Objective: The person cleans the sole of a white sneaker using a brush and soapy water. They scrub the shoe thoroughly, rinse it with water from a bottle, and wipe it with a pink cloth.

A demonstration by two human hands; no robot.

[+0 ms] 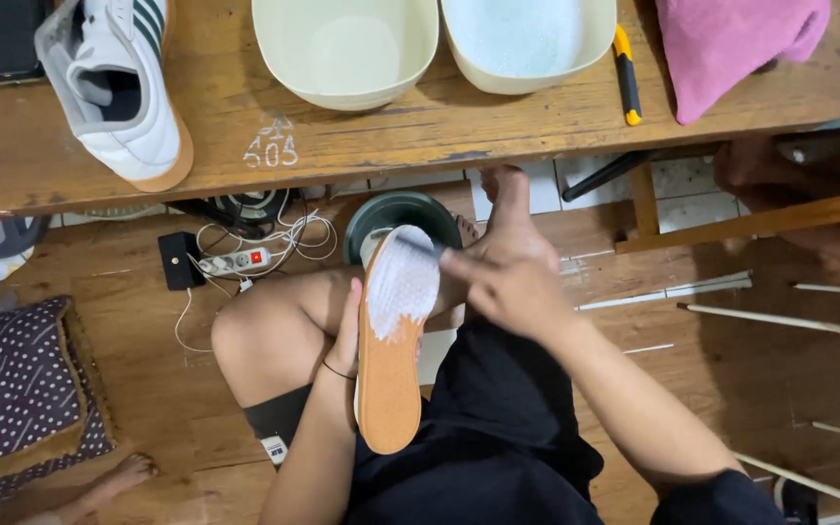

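Note:
My left hand (346, 335) grips the left edge of a tan shoe insole (388, 379), held upright over my lap. White foam covers the insole's upper part (402, 282). My right hand (507, 282) is closed on a small brush whose head (423, 248) rests on the foamy top of the insole; most of the brush is hidden by my fingers. A white sneaker with dark stripes (119, 87) lies on the wooden table (342, 146) at the upper left.
Two cream basins (342, 49) (527, 39) stand on the table, with a yellow-and-black utility knife (626, 78) and a pink cloth (731, 44) to their right. Below are a dark round basin (381, 214), a power strip with cables (235, 261), a dotted cushion (12, 379) and another person's foot (123, 476).

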